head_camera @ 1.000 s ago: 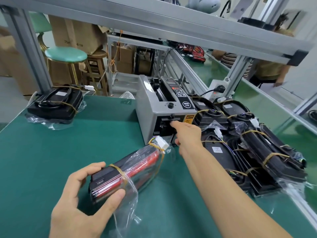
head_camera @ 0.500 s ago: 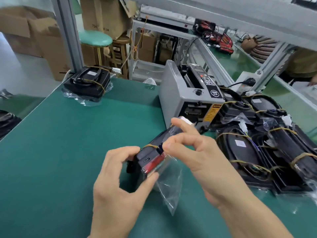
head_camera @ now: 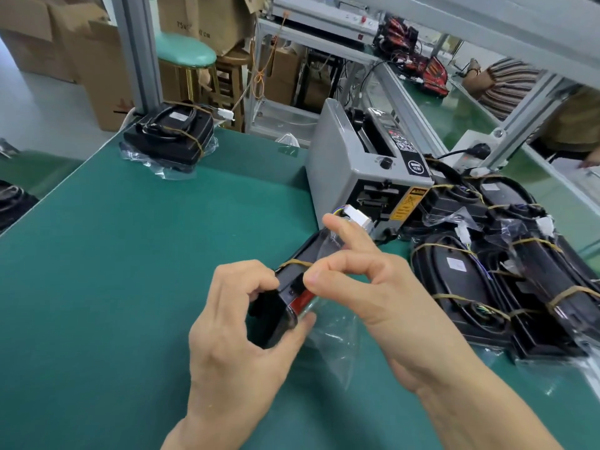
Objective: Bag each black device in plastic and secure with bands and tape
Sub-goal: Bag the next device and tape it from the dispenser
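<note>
Both hands work on one black device (head_camera: 292,284) held just above the green table (head_camera: 130,254), near the grey tape dispenser (head_camera: 357,177). The left hand (head_camera: 240,326) grips its near end, thumb under and fingers over. The right hand (head_camera: 363,287) pinches at the plastic bag (head_camera: 334,336) beside the rubber band (head_camera: 297,263); whether it holds tape cannot be told. The step appears to be sealing: the loose plastic should be folded flat against the casing and pressed smooth before letting go.
</note>
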